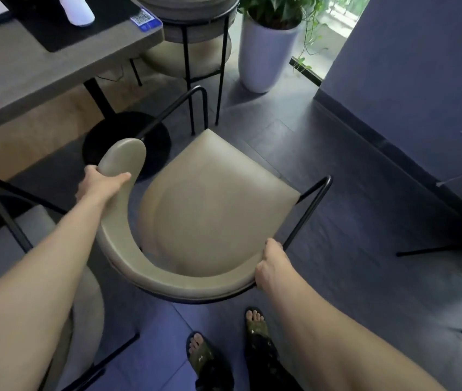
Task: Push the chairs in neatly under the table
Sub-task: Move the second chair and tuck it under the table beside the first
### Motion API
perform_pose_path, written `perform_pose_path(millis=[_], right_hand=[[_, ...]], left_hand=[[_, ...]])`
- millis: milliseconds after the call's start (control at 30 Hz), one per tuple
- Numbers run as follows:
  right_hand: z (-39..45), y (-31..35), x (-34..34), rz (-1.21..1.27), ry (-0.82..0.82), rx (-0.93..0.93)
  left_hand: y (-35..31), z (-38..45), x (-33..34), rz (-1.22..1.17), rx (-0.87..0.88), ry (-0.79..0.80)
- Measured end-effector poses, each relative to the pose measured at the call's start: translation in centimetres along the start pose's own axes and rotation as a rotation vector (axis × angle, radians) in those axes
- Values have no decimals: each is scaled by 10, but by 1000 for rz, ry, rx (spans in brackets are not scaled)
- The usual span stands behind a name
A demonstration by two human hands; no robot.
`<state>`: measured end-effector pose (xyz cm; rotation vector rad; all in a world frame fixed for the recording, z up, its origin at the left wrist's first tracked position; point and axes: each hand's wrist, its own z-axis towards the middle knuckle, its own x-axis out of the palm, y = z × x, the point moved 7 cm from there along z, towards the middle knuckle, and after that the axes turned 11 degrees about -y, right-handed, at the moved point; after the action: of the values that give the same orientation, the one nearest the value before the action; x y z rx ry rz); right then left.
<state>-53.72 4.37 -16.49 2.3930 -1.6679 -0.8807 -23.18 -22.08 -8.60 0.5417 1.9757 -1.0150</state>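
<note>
A beige padded chair (215,198) with a curved backrest and thin black metal frame stands in front of me, out from the grey table (26,69) at upper left and turned at an angle to it. My left hand (97,184) grips the left end of the curved backrest. My right hand (273,266) grips the right end of the backrest. A second beige chair (193,32) sits at the table's far end. A third chair (26,238) stands at my left, partly hidden by my left arm.
The table stands on a black round pedestal base (122,139). A white planter (266,55) with a green plant stands beyond the chairs. A blue-grey wall (407,66) runs along the right. Another black chair leg (435,249) reaches in at right. My sandalled feet (229,348) are on the floor.
</note>
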Motion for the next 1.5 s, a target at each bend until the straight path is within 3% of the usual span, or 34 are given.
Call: perform_pose_path(millis=[200,400,600,900,1100,1500], right_hand=[[-14,-1,-15,44,-41,-30],[-17,3,-17,-96,-81,-123],[-10,21,-27,-152,-106,-158],[-5,106,-16,-378,-65,-483],[-13,133,21,-512,23,-595],[-17,144,66,-618,124,-687]], left_hand=[[10,16,3,38,-4,-15],[25,35,8,-159,-89,99],[38,9,12,-208,14,43],[124,-75,16,-321,-267,-132],[160,-117,22,-495,-430,-186],[170,-133,19,-530,-499,-208]])
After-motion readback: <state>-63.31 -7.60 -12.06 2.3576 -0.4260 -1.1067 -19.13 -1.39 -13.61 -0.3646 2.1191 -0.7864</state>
